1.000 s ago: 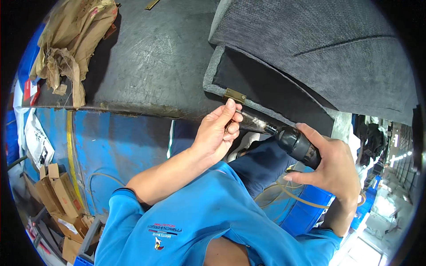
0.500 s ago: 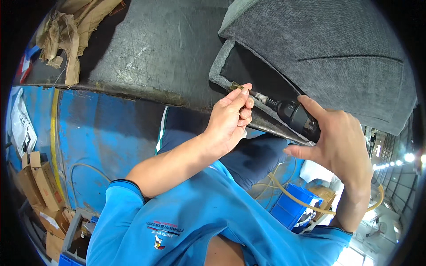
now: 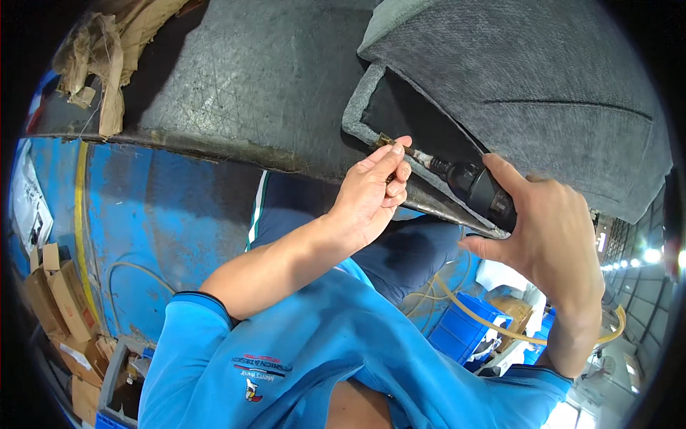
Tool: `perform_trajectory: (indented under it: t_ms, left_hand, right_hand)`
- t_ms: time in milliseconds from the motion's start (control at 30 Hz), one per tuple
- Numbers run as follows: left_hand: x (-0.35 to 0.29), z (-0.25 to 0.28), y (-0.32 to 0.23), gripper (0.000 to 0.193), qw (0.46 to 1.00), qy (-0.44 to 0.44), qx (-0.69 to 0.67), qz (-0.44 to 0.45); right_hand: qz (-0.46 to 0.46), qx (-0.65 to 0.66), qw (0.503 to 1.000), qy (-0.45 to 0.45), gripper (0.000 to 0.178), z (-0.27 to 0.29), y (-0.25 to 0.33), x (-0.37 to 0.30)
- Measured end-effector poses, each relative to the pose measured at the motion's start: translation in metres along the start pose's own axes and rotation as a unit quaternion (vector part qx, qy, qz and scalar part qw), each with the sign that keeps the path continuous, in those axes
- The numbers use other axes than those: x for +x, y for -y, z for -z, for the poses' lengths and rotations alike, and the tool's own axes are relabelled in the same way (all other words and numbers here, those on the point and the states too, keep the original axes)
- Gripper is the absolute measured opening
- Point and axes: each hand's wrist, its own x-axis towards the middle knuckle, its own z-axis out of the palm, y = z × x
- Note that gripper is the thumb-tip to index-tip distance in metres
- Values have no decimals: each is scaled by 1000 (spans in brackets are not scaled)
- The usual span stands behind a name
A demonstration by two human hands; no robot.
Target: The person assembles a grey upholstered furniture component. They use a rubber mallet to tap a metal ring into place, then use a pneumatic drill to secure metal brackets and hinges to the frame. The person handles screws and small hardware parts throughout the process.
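My left hand [image 3: 366, 194] pinches a small brass-coloured metal piece [image 3: 384, 140] between thumb and fingertips, and its other fingers are curled in. The piece lies against a corner of the grey fabric-edged black panel [image 3: 407, 114]. My right hand [image 3: 554, 222] grips a black power screwdriver [image 3: 470, 184] from behind, thumb and forefinger on either side of its body. The tool's nose points left toward the pinched piece. Where exactly its tip meets the piece is hidden by my left fingers.
Grey upholstery [image 3: 514, 86] rises at the right of the dark worn worktable [image 3: 264, 71]. Torn brown paper [image 3: 111, 79] hangs at the far left. Below are cardboard boxes [image 3: 71, 293], a blue crate [image 3: 464, 322] and a yellowish hose [image 3: 493, 327] under my right arm.
The view has shifted slightly. Both hands, the metal piece and the screwdriver keep almost the same places relative to one another.
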Motion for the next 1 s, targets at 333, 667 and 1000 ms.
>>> perform_trajectory:
  t_ms: [333,667,1000]
  left_hand:
    - [-3,-3,-8,31,999,-7,15,28]
    - [2,-5,-77,34,766,-29,557,-321]
    - [71,-11,-126,44,434,-43,843,-314]
  right_hand:
    - [-47,4,999,15,92,-1,11,-3]
    - [101,-92,990,-25,71,31,13,23]
    - [87,-208,974,7,73,30,54,12]
